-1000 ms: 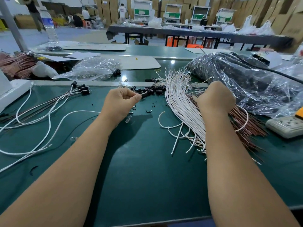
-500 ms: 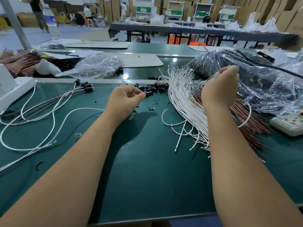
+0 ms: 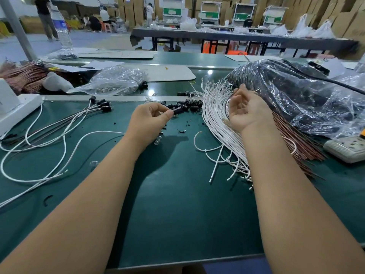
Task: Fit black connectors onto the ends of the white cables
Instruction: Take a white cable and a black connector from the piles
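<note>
Nearest to me, my two bare forearms reach out over the green tabletop. My left hand is curled, with thumb and forefinger pinched on one black connector at the near edge of a loose pile of black connectors. A small clear bulb lies on the tabletop just under that wrist.

My right hand is turned palm-left, its fingers loosely bent, over the upper part of the fanned bundle of white cables. Its fingertips are up at the cable ends, and I cannot tell whether they are pinching one cable or only touching the ends. The bundle sweeps from those ends down toward me, with cut ends splayed near my right forearm. Thin brown wires lie under and right of it, and a grey power strip sits at the right edge.

To the left, several finished cables with black connectors already fitted rest on the tabletop, their connector ends pointing away from me, beside a white block.

Farther off, a small clear bag lies left of centre and a large clear bag of dark parts bulks behind my right hand. Beyond are a water bottle, a long dark table and stacked cardboard boxes.
</note>
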Tool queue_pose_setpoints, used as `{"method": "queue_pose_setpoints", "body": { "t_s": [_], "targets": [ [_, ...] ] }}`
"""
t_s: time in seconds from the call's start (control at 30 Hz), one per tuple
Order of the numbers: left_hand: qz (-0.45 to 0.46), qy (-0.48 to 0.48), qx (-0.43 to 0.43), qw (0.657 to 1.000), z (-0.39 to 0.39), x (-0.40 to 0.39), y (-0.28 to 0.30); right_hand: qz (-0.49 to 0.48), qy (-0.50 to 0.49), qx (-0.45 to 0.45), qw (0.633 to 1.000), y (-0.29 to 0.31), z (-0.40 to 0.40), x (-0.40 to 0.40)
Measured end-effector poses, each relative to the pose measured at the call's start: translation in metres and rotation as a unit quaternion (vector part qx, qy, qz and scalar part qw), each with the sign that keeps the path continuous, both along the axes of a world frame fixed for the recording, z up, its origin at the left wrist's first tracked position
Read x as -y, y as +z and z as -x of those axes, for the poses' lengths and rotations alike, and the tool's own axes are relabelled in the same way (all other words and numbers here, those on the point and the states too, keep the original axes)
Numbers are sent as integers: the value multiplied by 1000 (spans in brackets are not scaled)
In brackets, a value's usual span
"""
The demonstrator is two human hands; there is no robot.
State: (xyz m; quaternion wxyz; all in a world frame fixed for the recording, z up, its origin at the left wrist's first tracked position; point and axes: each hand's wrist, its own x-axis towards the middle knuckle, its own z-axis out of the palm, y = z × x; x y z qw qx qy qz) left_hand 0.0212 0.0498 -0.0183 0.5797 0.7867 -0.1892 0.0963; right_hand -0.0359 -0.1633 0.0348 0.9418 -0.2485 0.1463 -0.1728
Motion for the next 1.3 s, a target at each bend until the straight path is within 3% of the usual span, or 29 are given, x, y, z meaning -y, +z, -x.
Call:
{"method": "queue_pose_setpoints", "body": {
  "t_s": [0.1, 0.17, 0.23, 0.43, 0.63, 0.87, 0.93, 1.07, 1.17, 1.3],
  "targets": [
    [5, 2, 2, 1000, 2, 0, 2, 209, 22, -75, 975, 0, -3, -6],
    [6, 6, 5, 1000, 3, 0, 2, 398, 0, -110, 911, 0, -6, -15],
    [10, 13, 5, 1000, 3, 1, 3, 459, 10, -97, 883, -1, -8, -27],
    [20, 27, 20, 999, 2, 1, 4, 208, 117, 42, 970, -3, -12, -44],
    [100, -1, 8, 995, 3, 2, 11, 79, 129, 87, 985, -8, -14, -49],
    [57, -18, -14, 998, 3, 1, 8, 28, 89, 82, 992, -12, -17, -44],
    [46, -15, -13, 999, 2, -1, 7, 47, 83, 85, 992, -14, -17, -44],
    [31, -3, -5, 1000, 1, -1, 7, 219, 108, 56, 968, -23, -20, -62],
    [31, 5, 0, 1000, 3, 2, 8, 292, 107, 55, 949, -29, -22, -80],
    [5, 50, 41, 998, 4, 2, 9, 297, 91, 75, 947, -31, -23, -86]
  ]
}}
